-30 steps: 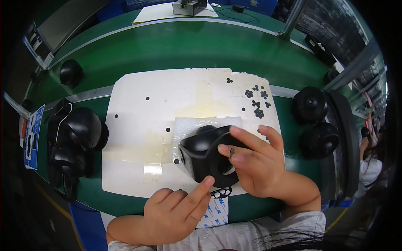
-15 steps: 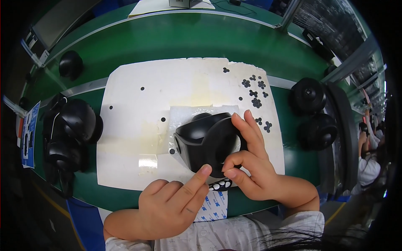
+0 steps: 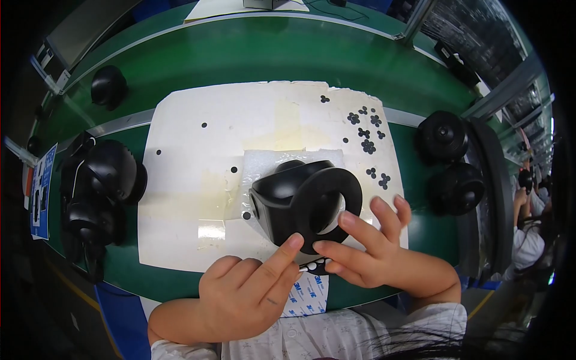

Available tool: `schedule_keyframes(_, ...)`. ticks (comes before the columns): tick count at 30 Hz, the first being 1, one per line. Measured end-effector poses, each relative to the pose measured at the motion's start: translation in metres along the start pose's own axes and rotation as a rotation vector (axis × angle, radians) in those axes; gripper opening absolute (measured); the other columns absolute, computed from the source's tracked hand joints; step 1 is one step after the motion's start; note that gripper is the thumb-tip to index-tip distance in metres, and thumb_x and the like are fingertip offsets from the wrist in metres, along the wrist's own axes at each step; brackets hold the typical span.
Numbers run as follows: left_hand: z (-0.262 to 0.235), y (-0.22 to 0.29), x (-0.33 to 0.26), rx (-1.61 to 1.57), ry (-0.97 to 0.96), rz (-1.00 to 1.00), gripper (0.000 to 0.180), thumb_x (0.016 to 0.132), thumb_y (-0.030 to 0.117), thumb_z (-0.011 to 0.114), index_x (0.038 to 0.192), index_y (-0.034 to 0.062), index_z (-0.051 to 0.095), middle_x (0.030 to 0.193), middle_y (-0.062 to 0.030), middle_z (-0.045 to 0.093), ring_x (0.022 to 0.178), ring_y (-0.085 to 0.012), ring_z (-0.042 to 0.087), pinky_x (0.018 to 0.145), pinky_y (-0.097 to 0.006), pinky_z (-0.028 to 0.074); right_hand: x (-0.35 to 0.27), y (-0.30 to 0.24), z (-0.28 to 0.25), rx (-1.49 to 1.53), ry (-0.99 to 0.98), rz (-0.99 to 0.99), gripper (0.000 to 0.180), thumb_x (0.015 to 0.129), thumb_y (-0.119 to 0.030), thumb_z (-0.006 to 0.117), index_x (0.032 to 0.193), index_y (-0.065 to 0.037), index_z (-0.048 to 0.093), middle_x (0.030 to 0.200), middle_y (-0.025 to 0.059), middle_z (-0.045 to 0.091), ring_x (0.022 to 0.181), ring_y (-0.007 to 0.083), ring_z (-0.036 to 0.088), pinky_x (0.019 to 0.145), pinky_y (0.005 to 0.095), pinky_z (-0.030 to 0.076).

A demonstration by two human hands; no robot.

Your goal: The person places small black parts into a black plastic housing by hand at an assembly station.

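Note:
A glossy black housing [image 3: 273, 201] with a flat ring-shaped rim [image 3: 353, 185] stands tilted on a white foam sheet [image 3: 258, 161]. My left hand [image 3: 246, 294] rests its stretched index fingertip on the rim's lower edge, its other fingers curled. Beside those fingers is a curled adhesive sheet with black and white round spots [image 3: 315, 266] and a blue-printed backing [image 3: 307, 297]; it appears held in my left hand, though the grip is partly hidden. My right hand [image 3: 375, 255] has its fingers apart, one fingertip at the rim's lower right and another near the ring's opening.
A white board [image 3: 186, 198] lies under the foam on the green table [image 3: 264, 57]. Small black round pads [image 3: 368, 146] sit in clusters at its right, with a few single ones elsewhere. Black domed housings stand at left [image 3: 111, 171] and right [image 3: 443, 135], another at far left [image 3: 108, 87].
My right hand has let go of the ring's right side and moved down, fingers spreading, uncovering the ring. The housing and my left hand stay nearly in place.

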State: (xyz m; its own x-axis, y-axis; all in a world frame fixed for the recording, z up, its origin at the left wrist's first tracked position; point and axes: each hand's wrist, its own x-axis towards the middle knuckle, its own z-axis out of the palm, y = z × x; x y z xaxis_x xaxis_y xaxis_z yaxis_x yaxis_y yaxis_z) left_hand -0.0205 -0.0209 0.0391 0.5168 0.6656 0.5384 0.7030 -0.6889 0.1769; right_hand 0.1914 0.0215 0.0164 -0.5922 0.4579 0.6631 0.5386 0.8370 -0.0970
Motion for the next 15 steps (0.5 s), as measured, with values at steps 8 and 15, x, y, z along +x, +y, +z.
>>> schedule_keyframes(8,-0.002,0.004,0.002,-0.024,-0.015,-0.031,0.018,0.064,0.007,0.065,0.080,0.0028,0.059,0.109,-0.0160,0.057,0.046,-0.0116,0.045,0.047,-0.024,0.033,0.003,-0.011,-0.011,0.235,0.010,0.197,0.017,0.072,-0.028,0.064,0.086,-0.019,0.064,0.120,-0.0011,0.051,0.121,0.0256,0.032,0.099,0.0443,0.011)
schedule_keyframes(15,0.008,0.006,0.001,-0.006,0.089,-0.046,0.013,0.064,0.009,0.064,0.075,0.0056,0.059,0.107,-0.0097,0.060,0.042,-0.0077,0.036,0.043,-0.021,0.027,-0.010,-0.010,0.001,-0.009,0.142,-0.021,0.005,0.070,-0.019,0.064,0.073,-0.016,0.060,0.120,-0.0024,0.052,0.120,0.0203,0.035,0.099,0.0428,0.013)
